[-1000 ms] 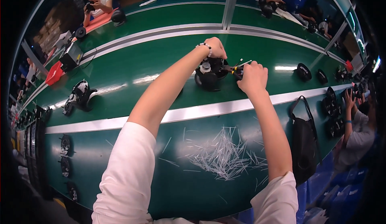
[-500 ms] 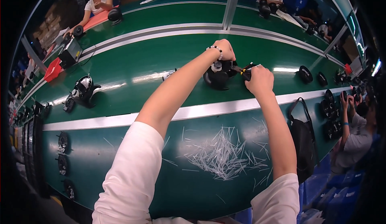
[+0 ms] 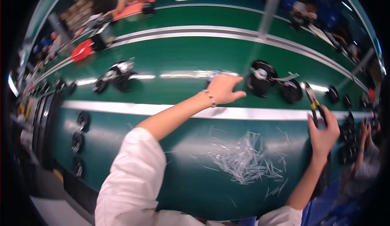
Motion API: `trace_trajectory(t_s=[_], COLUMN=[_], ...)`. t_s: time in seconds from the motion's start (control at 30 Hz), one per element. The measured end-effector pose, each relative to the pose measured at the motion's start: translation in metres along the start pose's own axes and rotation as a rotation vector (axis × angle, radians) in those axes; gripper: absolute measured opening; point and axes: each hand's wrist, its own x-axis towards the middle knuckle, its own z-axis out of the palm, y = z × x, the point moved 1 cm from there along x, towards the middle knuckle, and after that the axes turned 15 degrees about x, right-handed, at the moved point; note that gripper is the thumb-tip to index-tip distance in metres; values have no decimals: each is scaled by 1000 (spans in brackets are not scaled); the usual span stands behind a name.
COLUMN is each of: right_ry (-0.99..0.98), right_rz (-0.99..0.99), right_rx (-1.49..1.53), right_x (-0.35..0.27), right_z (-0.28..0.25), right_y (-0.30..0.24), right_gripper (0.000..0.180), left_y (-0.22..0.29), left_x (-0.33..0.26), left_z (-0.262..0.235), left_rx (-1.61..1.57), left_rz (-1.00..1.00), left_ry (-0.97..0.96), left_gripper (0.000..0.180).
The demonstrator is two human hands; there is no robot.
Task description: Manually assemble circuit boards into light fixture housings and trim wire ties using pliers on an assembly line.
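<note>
My left hand is over the green belt, thumb apart from its fingers, and holds nothing. Just right of it sits a black rounded housing with a pale fitting on top. A smaller black round piece lies close beside that housing, with wires and a pale strip between them. My right hand grips a pair of pliers by yellow-and-black handles, jaws pointing up and away from me. Partly hidden behind my left hand is a small shiny item that I cannot make out.
Thin clear strips lie heaped on the near green table. Similar black assemblies stand left on the belt. Black round parts line the table's left side. A red tray sits far left. Other people work across the belt and at right.
My left hand has let go of the black housing and come away to its left. The pliers, still in my right hand, have drawn away to the right and nearer. The view has shifted.
</note>
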Motion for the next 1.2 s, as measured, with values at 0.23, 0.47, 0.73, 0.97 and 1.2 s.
trace_trajectory(t_s=[0.23, 0.47, 0.73, 0.97, 1.2], right_ry=[-99, -264, -499, -545, -565], right_rz=[1, -63, -81, -106, -374], right_rx=[80, 279, 474, 530, 514], right_x=[-19, -12, -15, -22, 5], right_z=[-9, 24, 97, 132, 165], right_y=[-47, -104, -164, -207, -237], right_gripper=[40, 41, 43, 43, 41], left_y=[-40, -41, -78, -78, -161], left_x=[-35, -173, -389, -410, -217], left_z=[46, -66, -134, -178, -210], left_rx=[156, 214, 699, 616, 496], left_rz=[-25, 16, -528, -835, -274], left_ry=[26, 318, 288, -500, 209], left_gripper=[22, 14, 21, 43, 18])
